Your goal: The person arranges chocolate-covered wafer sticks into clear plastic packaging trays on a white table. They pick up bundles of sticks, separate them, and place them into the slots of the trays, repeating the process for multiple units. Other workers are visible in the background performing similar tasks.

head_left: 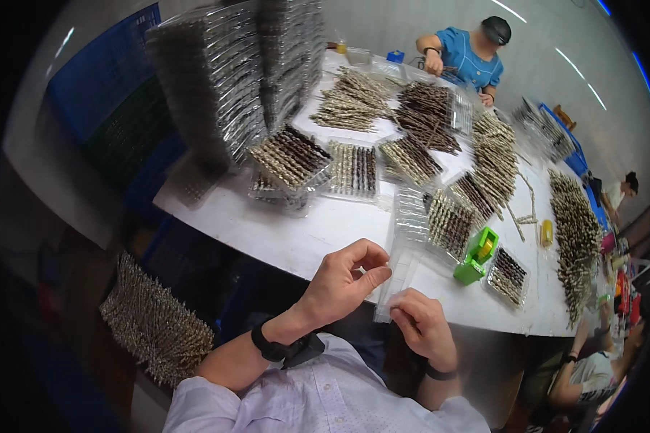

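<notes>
Clear plastic tray point(404, 270): lay between hands at near edge of bench point(325, 234), long axis pointing away, slightly right. Right hand point(425, 326): nearest tray's near end, fingers curled there; pinch could not be confirmed. Left hand point(348, 280): beside tray's left edge, thumb and forefinger close together, hold unclear.

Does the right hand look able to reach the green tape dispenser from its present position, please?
Probably yes: the right hand is near the green tape dispenser, and nothing seems to stand between them, though that hand appears busy at the clear plastic packaging.
</notes>
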Available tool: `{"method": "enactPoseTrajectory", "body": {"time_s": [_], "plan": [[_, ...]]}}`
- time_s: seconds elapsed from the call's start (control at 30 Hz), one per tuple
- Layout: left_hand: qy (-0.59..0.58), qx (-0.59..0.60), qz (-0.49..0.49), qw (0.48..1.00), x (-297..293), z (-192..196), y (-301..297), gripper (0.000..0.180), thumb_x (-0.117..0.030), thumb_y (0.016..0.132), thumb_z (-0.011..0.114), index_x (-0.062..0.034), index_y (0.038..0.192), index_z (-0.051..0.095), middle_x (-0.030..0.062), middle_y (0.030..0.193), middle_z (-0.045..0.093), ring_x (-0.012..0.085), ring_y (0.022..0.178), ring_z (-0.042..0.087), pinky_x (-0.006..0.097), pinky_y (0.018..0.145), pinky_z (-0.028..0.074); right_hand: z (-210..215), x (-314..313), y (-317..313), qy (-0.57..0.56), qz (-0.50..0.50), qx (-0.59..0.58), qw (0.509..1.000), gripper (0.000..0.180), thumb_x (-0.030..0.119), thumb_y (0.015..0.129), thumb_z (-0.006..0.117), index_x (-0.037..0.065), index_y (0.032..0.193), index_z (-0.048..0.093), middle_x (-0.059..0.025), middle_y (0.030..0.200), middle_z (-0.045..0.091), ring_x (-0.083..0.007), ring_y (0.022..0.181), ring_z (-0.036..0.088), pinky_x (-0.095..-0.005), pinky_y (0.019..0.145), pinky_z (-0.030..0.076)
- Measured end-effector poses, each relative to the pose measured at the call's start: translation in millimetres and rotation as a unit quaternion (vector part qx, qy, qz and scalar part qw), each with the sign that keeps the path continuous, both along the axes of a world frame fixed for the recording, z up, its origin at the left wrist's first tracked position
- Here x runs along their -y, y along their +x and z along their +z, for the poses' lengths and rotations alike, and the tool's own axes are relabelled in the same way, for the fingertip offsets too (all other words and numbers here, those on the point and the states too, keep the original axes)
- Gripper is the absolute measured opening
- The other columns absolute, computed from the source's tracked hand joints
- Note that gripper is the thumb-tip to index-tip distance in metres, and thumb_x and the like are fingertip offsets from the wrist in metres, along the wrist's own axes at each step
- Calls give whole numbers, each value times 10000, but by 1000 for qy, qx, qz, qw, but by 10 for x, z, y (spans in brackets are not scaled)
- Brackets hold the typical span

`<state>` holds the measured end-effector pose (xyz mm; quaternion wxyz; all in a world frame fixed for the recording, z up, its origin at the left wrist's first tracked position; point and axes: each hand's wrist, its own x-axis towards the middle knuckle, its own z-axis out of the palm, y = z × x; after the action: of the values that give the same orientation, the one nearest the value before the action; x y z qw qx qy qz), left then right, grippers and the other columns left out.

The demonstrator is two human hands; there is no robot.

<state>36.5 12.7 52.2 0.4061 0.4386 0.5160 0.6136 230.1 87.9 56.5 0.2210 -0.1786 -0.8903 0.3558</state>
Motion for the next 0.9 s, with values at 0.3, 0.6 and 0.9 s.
{"method": "enactPoseTrajectory", "body": {"time_s": [0.3, 0.6, 0.9], "plan": [[41, 14, 83, 996, -55, -86, -326, 141, -33, 925, 670, -14, 1052, 613, 2, 898, 625, 49, 769, 567, 224, 688, 493, -187, 8, -197, 142, -37, 58, 987, 95, 64, 854, 687, 68, 835, 594, -67, 839, 620, -287, 676, 645, -389, 571, 506], [67, 208, -44, 975, -82, -234, -569, 84, -74, 982, 599, -19, 922, 620, 33, 819, 633, 92, 732, 564, 243, 686, 468, -193, 5, -266, 149, -65, 71, 984, 96, 31, 811, 694, 75, 837, 613, -67, 826, 619, -286, 659, 642, -383, 554, 494], [66, 365, -8, 929, -82, -491, -583, 122, -130, 998, 595, -67, 895, 600, 35, 861, 638, 135, 828, 603, 302, 831, 491, -92, -96, -218, -8, -129, -50, 990, 49, -22, 859, 654, -11, 840, 611, -85, 774, 603, -161, 575, 529, -287, 527, 412]]}}
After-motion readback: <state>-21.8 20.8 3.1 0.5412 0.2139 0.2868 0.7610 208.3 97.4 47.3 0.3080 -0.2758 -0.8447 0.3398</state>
